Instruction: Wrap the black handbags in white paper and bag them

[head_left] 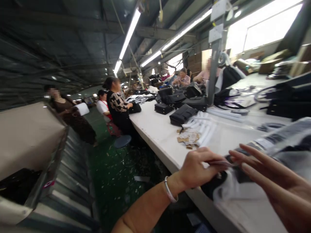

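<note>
A long white worktop (pixel 156 129) runs away from the person through a dim hall with a green floor (pixel 104 181) strewn with pale scraps, under a dark roof with strip lights (pixel 130 34); a bright window (pixel 262 27) lies to the right. A grey post (pixel 213 74) rises beside the black bags (pixel 183 114) grouped midway along, and white rolls (pixel 206 127) and brown tags (pixel 188 139) lie nearer. At the worktop's near corner, the left hand (pixel 195 170) pinches a thin pale piece (pixel 222 162) between thumb and fingers, over crumpled clear plastic (pixel 224 186) at the edge. The right hand (pixel 274 181) has its fingers extended and slightly spread, the tips close to that piece; whether they touch it I cannot tell. A dark item in clear plastic (pixel 269 140) lies behind the right hand. The worktop's long side edge is bare from the tags toward a co-worker in patterned sleeves (pixel 119 106), with a white stretch inside it. Left of that edge, an aisle of floor passes a blue stool (pixel 122 141) and is bounded by a large ridge-sided bin (pixel 69 187); a person in brown (pixel 66 111) stands beyond the bin.
</note>
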Action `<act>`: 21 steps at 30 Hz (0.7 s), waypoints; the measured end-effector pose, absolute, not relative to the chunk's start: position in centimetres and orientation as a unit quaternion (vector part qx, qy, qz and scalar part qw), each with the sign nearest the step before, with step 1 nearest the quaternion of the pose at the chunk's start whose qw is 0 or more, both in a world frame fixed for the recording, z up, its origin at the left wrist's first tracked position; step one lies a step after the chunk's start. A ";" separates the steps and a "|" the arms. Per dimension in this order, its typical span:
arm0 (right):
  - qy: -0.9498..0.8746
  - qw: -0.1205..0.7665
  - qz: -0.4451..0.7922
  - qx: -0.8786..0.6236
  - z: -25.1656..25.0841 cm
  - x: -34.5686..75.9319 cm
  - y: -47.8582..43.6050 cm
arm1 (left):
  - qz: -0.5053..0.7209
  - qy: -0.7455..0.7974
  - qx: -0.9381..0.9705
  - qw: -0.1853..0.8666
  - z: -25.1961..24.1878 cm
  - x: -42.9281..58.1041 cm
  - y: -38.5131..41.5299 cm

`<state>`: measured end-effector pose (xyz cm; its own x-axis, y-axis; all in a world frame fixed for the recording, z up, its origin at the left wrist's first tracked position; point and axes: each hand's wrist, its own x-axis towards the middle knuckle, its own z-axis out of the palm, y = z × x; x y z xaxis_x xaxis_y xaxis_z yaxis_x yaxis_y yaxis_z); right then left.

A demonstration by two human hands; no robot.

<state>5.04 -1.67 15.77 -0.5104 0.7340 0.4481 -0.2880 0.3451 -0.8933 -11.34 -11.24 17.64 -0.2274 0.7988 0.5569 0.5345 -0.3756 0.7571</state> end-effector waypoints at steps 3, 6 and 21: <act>-0.577 0.468 0.620 -0.252 17.3 5.5 -3.3 | 0.665 0.562 0.443 0.216 16.1 -10.5 -11.9; -0.599 0.473 0.598 -0.245 17.3 4.9 -4.2 | 0.716 0.545 0.347 0.264 14.8 -9.9 -12.8; -0.764 0.483 0.375 -0.205 16.4 4.9 -3.6 | 0.608 0.619 0.494 -0.053 10.1 -7.7 -20.1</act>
